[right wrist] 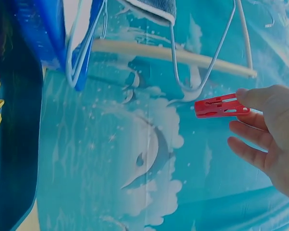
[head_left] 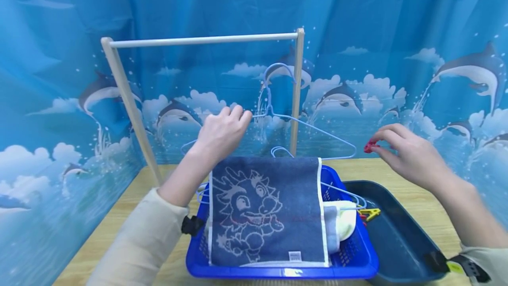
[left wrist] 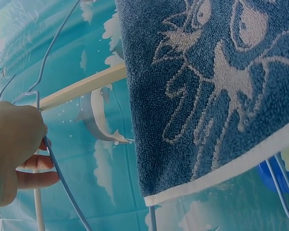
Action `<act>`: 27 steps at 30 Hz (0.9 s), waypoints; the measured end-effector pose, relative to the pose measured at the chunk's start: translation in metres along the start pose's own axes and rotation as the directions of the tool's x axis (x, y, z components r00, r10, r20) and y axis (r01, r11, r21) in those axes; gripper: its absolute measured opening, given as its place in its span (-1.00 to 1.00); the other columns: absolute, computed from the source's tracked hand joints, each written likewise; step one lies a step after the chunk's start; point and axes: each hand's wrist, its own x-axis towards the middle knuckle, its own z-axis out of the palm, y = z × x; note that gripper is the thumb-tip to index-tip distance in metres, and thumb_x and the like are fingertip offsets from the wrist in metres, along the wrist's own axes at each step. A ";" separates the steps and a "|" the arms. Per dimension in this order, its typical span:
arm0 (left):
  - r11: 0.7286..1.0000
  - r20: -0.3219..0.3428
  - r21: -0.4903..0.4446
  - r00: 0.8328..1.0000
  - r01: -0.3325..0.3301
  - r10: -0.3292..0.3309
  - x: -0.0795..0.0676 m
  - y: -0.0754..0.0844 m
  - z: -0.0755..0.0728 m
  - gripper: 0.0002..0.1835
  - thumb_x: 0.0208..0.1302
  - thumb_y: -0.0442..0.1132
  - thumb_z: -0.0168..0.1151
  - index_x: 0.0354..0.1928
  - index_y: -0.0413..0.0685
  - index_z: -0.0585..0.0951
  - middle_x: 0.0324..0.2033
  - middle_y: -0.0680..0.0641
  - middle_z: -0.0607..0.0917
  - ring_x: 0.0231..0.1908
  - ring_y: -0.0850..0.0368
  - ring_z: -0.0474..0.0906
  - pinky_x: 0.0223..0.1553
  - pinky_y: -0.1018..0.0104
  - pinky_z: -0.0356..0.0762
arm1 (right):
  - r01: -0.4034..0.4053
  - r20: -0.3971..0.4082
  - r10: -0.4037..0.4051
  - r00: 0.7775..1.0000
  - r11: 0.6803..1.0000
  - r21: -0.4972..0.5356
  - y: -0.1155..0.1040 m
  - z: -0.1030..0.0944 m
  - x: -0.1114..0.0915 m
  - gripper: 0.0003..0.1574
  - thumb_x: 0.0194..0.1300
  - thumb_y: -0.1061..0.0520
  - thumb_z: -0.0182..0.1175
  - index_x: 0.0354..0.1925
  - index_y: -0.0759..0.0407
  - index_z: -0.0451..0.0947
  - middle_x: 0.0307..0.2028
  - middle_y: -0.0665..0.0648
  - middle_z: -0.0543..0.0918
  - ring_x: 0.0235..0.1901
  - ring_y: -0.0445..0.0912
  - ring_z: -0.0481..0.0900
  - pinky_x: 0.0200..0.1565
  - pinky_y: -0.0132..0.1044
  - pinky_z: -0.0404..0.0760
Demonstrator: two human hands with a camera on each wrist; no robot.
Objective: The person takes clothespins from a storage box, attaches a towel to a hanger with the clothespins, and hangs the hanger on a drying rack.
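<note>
A: Okay, gripping what right now?

B: Gripping the blue hanger (head_left: 269, 110) near its neck with the left hand (head_left: 222, 129). Pinching a red clip (right wrist: 216, 107) in the fingertips of the right hand (head_left: 409, 156), off to the side, apart from the hanger.

A: And the navy towel (head_left: 301, 206)?

B: Draped over the hanger's lower bar, dragon print to the front. No clip to be seen on it.

A: Anything to worry about?

B: Could easily lose the towel off one end by tipping the hanger, given that one-handed hold. Might fumble the clip too, with such a light pinch.

A: Containers?

B: Behind the towel, a blue basket (head_left: 337, 272) with pale cloth (head_left: 347, 222) inside and more hanger wire (head_left: 345, 192) at the rim. Just beside, on the worktop (head_left: 393, 167), a dark tray (head_left: 397, 233) with yellow clips (head_left: 371, 213) and some red in it. Farther out, a wooden rack (head_left: 198, 39), with the hanger's hook clear of its rail.
</note>
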 end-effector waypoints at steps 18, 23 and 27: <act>1.000 -0.027 0.006 1.000 -0.010 0.010 0.001 0.004 -0.002 -0.85 0.36 -0.37 -0.09 -0.18 -0.16 0.50 -0.35 -0.12 0.51 -0.49 0.05 0.40 -0.74 0.28 0.37 | -0.083 -0.013 0.089 0.996 0.968 0.237 -0.043 0.004 0.021 -0.53 -0.16 0.38 0.42 -0.18 0.20 0.59 -0.24 0.13 0.62 -0.16 0.05 0.51 -0.15 0.01 0.41; 1.000 -0.023 -0.002 1.000 -0.006 0.006 0.002 0.004 -0.003 -0.85 0.35 -0.37 -0.08 -0.17 -0.16 0.50 -0.34 -0.12 0.52 -0.48 0.04 0.42 -0.72 0.27 0.40 | -0.136 0.020 0.136 0.990 0.948 0.289 -0.053 0.009 0.027 -0.62 -0.08 0.34 0.40 -0.21 0.27 0.57 -0.26 0.19 0.62 -0.16 0.09 0.51 -0.11 0.11 0.37; 1.000 -0.023 -0.004 1.000 -0.004 0.004 0.001 0.006 -0.003 -0.86 0.35 -0.37 -0.08 -0.19 -0.16 0.50 -0.36 -0.11 0.51 -0.49 0.05 0.39 -0.73 0.28 0.38 | -0.129 0.013 0.131 0.991 0.941 0.312 -0.058 0.015 0.029 -0.69 -0.04 0.33 0.38 -0.25 0.24 0.58 -0.29 0.15 0.62 -0.19 0.06 0.52 -0.13 0.08 0.37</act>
